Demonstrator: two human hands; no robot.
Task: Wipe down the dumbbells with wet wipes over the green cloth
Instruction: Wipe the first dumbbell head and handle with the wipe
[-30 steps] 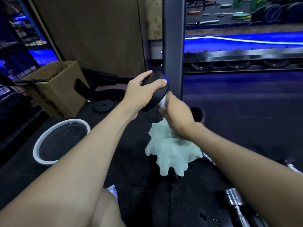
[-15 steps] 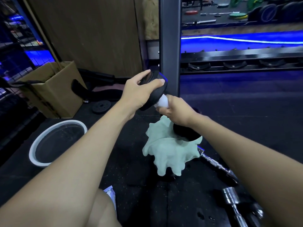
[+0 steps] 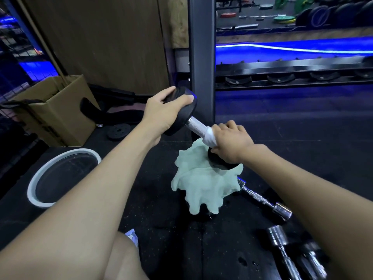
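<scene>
Dumbbell (image 3: 196,124) held tilted in the air at centre frame, upper black head toward 10 o'clock, lower head toward 4 o'clock just above the green cloth (image 3: 203,186). Left hand (image 3: 161,114) grips the upper head, fingers curled over its rim. Right hand (image 3: 232,143) is clamped round the handle with a white wet wipe (image 3: 209,136) wrapped under the fingers; bare knurled metal shows between the two hands. Cloth lies crumpled on the black floor mat (image 3: 302,138), partly hidden by the lower head and right wrist. At 4 o'clock of the cloth, chrome bars (image 3: 264,201) lie on the mat, more chrome dumbbells (image 3: 282,245) at 5 o'clock, partly behind the right forearm. White-rimmed round bin (image 3: 32,184) at 9 o'clock, cardboard box (image 3: 54,110) at 10, small black weight plate (image 3: 118,131) beside it. Dark upright post (image 3: 201,57) directly behind the dumbbell, rack shelf (image 3: 292,67) at 2 o'clock.
</scene>
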